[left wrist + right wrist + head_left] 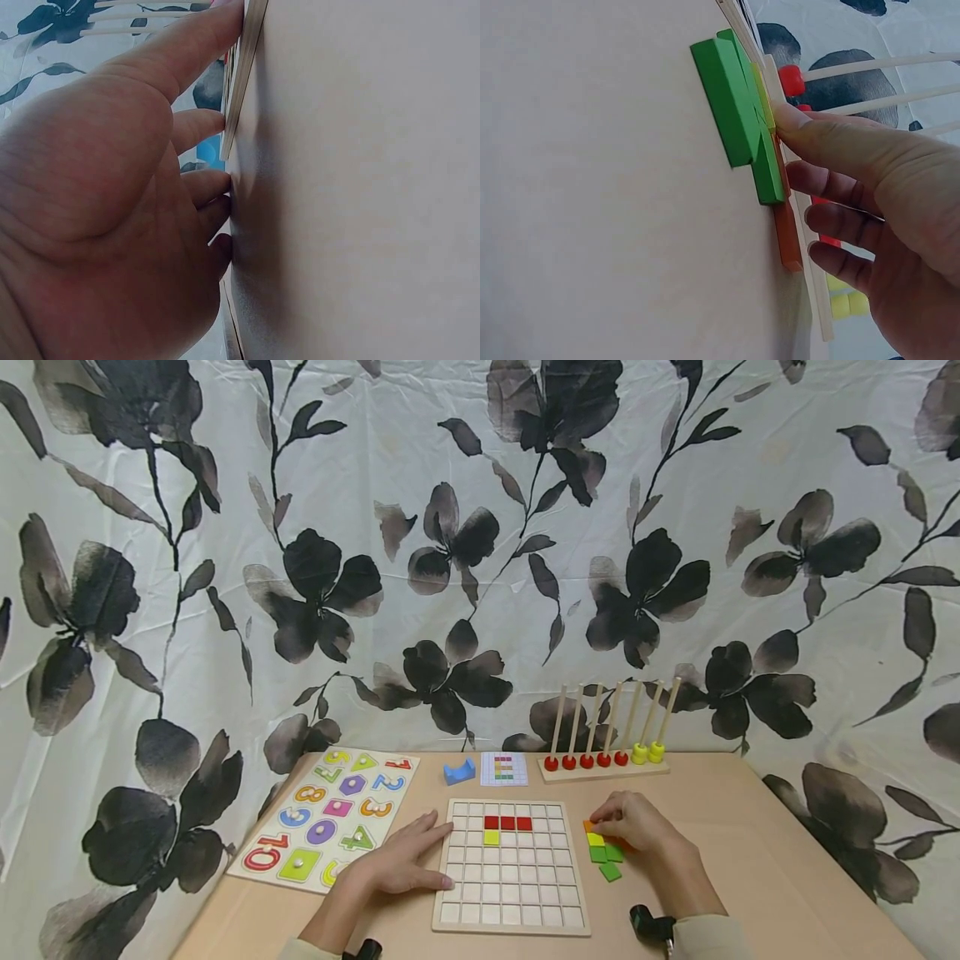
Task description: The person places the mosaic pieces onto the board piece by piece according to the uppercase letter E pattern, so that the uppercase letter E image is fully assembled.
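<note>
A wooden grid board (512, 932) lies in front of me, with three red tiles (507, 823) in a row and one yellow tile (491, 837) below the leftmost. My left hand (401, 858) rests at the board's left edge, thumb and fingers spread and touching it. My right hand (637, 822) is over a small group of tiles right of the board. Its thumb and forefinger touch the group near an orange tile (588, 827) and a yellow one; whether they pinch one is unclear. Several green tiles (724, 105) lie beside them, one apart at the near side.
A number-and-shape puzzle board (303, 793) lies left. Behind the grid board are a blue piece (459, 772) and a pattern card (504, 769). A peg rack (600, 770) with red and yellow beads stands at back right, before a floral cloth (450, 610).
</note>
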Available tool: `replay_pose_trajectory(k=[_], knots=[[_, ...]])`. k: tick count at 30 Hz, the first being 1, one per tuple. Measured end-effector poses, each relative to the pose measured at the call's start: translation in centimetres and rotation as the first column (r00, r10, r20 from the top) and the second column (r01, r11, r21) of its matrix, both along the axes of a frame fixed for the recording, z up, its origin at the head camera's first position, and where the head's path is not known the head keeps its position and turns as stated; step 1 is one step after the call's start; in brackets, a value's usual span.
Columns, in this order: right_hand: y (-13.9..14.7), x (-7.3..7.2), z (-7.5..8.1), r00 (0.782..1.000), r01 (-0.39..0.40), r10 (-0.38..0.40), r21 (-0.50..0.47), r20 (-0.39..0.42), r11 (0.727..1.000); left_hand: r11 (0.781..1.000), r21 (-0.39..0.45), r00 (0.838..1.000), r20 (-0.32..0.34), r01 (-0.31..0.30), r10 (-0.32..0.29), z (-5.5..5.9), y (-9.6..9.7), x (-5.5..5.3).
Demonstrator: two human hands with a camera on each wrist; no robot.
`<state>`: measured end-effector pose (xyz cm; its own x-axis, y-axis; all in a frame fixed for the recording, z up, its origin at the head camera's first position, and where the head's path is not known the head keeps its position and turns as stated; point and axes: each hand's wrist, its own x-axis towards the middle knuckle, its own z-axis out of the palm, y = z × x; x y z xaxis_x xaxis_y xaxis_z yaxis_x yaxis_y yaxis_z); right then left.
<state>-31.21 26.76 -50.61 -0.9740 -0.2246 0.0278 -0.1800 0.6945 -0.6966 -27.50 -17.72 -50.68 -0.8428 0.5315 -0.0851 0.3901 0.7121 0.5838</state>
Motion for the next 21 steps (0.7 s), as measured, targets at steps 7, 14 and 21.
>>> replay_pose_trajectory(k=[7, 14, 21], knots=[[-0.05, 0.16, 0.17, 1.0, 0.005, -0.005, 0.017, -0.017, 1.0, 1.0, 0.0, 1.0, -0.003, 0.0, 0.0, 0.04, 0.02, 0.05], [-0.14, 0.18, 0.15, 1.0, 0.03, -0.03, 0.038, -0.005, 0.999, 1.0, -0.003, 1.0, -0.008, 0.002, -0.002, -0.08, 0.0, -0.03], [-0.14, -0.08, -0.16, 0.999, 0.021, -0.017, 0.088, -0.044, 0.996, 1.0, 0.001, 1.0, -0.028, 0.011, -0.011, -0.05, -0.03, -0.06]])
